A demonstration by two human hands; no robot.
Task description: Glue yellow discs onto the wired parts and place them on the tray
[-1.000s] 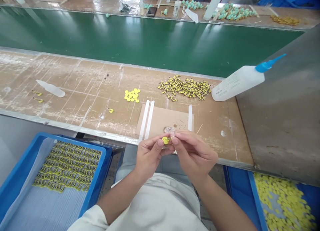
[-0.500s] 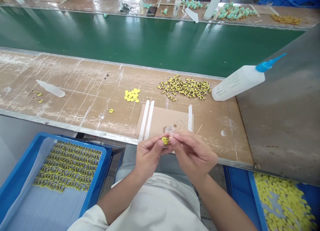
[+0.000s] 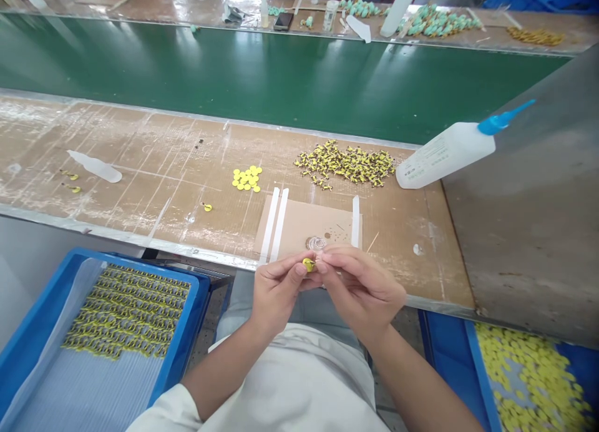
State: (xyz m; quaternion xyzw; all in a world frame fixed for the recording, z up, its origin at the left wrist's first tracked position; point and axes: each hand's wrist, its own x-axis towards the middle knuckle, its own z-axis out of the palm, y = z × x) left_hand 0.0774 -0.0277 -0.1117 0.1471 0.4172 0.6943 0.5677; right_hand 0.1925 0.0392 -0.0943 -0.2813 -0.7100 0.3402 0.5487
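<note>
Between my fingertips, just past the table's front edge, is a small yellow disc [image 3: 308, 265] with a dark bit on it. My left hand [image 3: 278, 291] pinches the disc from the left. My right hand [image 3: 362, 288] is closed at the disc's right side, thumb and fingers pressed together; whatever tiny part they hold is too small to make out. Beyond my fingertips, a small clear round dish [image 3: 317, 243] rests on a taped cardboard sheet [image 3: 304, 223]. Farther back lie a group of yellow discs [image 3: 246, 178] and a heap of small yellow-and-black pieces [image 3: 346, 163].
A white bottle with a blue nozzle [image 3: 447, 154] leans by the metal panel [image 3: 528, 213] on the right. Blue trays flank me: the left tray [image 3: 202, 301] holds rows of yellow-and-black pieces, the right one [image 3: 486, 388] yellow discs. A green conveyor belt [image 3: 281, 76] runs behind the table.
My hands and the yellow disc have barely shifted; both hands keep the same pinch. On the belt, a small turquoise piece has moved slightly left.
</note>
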